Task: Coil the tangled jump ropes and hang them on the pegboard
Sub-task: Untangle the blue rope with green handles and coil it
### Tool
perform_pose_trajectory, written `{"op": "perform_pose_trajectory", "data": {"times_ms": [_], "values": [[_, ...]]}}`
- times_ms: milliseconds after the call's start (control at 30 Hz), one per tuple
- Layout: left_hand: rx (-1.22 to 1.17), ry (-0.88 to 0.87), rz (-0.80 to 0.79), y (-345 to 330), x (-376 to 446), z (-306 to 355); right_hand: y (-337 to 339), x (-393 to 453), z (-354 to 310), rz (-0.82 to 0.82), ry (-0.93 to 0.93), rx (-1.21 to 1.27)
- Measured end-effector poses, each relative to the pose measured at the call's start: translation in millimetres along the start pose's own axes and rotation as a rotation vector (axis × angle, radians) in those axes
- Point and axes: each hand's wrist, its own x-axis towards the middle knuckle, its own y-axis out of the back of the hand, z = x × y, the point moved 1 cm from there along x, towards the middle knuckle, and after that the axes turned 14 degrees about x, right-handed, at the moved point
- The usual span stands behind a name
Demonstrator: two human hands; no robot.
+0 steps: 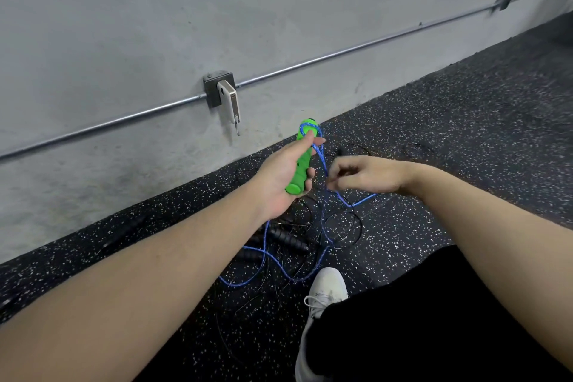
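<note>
The left hand point(283, 175) holds the green handle point(302, 161) upright, its fingers curled round the lower part and the first finger stretched up along it. The blue rope point(321, 161) is already looped over the top of the handle and falls down to the floor. Just to the right, the right hand point(369, 177) pinches this same rope between thumb and fingers, close to the handle.

To coil well, I think the right hand should let the rope slide through the pinch and lay every loop the same size next to the one before, while the left hand keeps the handle steady. The blue rope lies across thin black ropes point(341, 226) on the floor, so it is better to lift it slowly and shake it free than to pull hard, or the knot may tighten. Black handles point(290, 240) lie in the middle of this heap; how many I cannot tell, because they are dark against the floor.

The floor point(465, 133) is black rubber with white speckles. Behind it stands a grey concrete wall point(124, 25) with a metal pipe point(341, 51) running along it and a small box point(218, 88) carrying a white device point(229, 101). A white shoe point(322, 298) shows at the bottom. No pegboard is in view.
</note>
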Motion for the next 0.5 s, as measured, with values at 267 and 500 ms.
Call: {"op": "perform_pose_trajectory", "data": {"times_ms": [267, 500], "values": [[-0.22, 0.044, 0.014, 6.6, 0.5, 9.4, -0.4, 4.5, -12.4, 0.029, 0.144, -0.147], [-0.144, 0.036, 0.228, 15.4, 6.5, 2.4, 5.0, -2.8, -11.4, 0.085, 0.058, 0.197]]}}
